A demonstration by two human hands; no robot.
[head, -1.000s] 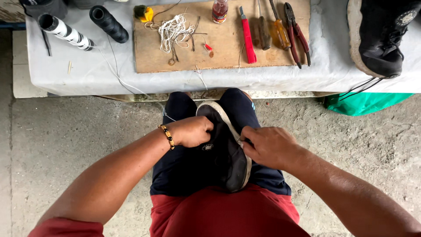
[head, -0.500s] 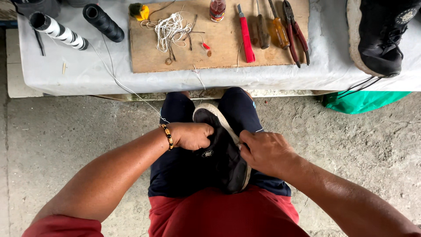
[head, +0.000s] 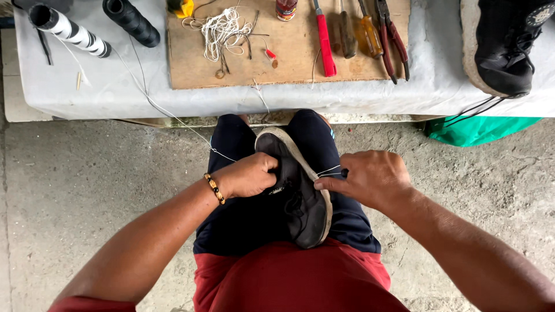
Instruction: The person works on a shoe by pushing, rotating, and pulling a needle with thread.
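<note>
Two hands at work on one black shoe (head: 300, 196), which lies on its side between the knees, on the lap, toe pointing away toward the table (head: 87, 92), pale sole edge turned to the right. Left hand (head: 248, 175): curled closed around the shoe's upper near the toe, knuckles up, fingers tucked against the black fabric; a beaded bracelet (head: 214, 188) sits at the wrist. Right hand (head: 373, 179): fingers drawn together in a pinch at the sole edge, thumb and forefinger clamped on a small dark tool handle (head: 344, 172), whose tip cannot be made out; white thread (head: 326, 171) runs in two strands from the sole to this hand. A further length of thread leads from the left hand up toward the table. Table items: a striped spool (head: 69, 30) and a black spool (head: 132, 22) at the left end; a brown board (head: 231, 69) carrying a loose tangle of white cord (head: 222, 29), a red-handled tool (head: 325, 40), a wooden-handled tool (head: 347, 34), an orange-handled tool (head: 370, 36) and pliers (head: 393, 37). At the right end, a second black shoe (head: 503, 46), sole facing left. Below it, green fabric (head: 480, 128) on the concrete floor (head: 87, 173).
</note>
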